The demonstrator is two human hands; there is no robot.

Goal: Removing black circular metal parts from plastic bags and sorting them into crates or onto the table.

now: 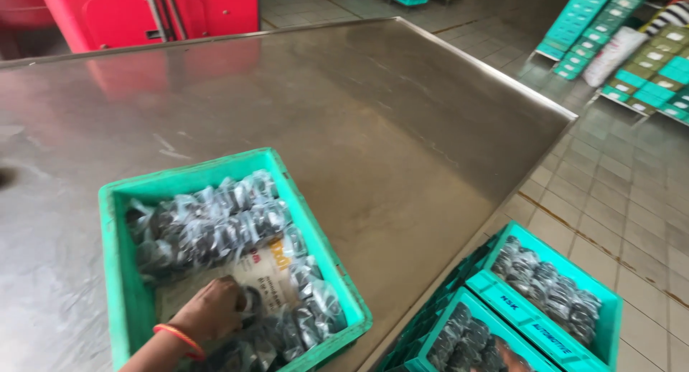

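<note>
At the lower left of the frame one hand (208,311) reaches into the green crate (115,271) on the bench (402,128), fingers curled onto wrapped dark rings (215,225); which hand, I cannot tell. The slippery wrapping could let rings slide off

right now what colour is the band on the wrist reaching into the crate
Orange-red, on the hand in the green crate; head view.

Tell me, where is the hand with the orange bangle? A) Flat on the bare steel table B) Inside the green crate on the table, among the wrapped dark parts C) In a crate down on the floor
B: the hand reaches into the green crate on the steel table, touching the plastic-wrapped dark parts.
</note>
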